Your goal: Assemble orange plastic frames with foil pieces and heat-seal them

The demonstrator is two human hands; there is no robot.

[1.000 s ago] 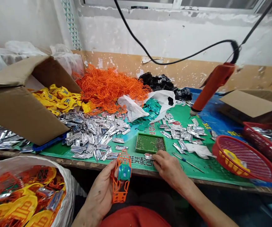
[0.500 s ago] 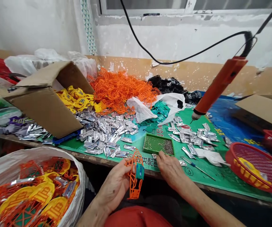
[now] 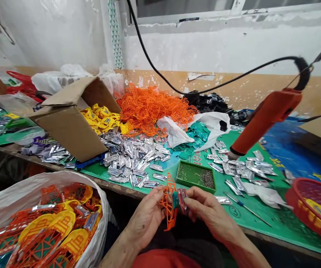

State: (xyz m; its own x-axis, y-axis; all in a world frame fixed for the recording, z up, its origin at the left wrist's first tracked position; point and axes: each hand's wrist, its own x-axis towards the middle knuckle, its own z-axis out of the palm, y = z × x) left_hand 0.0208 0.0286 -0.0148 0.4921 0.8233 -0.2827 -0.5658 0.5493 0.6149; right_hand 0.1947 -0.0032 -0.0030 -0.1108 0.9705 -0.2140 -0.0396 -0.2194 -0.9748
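My left hand [image 3: 148, 214] is closed around an orange plastic lattice frame [image 3: 170, 214], held upright over the table's front edge. A teal plastic piece [image 3: 175, 200] sits against the frame's right side. Pinched in my right hand [image 3: 209, 208] is a small pink-and-silver plate [image 3: 181, 201], held up against the teal piece. Whether the two touch all along is hidden by the fingers. Just behind my hands lies a green perforated tray [image 3: 187, 173] with tiny metal screws [image 3: 207, 179] heaped at its right side.
An orange electric screwdriver [image 3: 265, 124] hangs at the right on its cable. Silver plates [image 3: 132, 158], orange frames [image 3: 155, 108] and a tipped cardboard box [image 3: 68, 128] crowd the table. A white sack [image 3: 103, 212] of assembled pieces stands lower left; a red basket [image 3: 302, 201] sits right.
My right hand has moved from the tray's front edge to the orange frame, bringing the pink-and-silver plate against the teal piece. The view has shifted slightly left.
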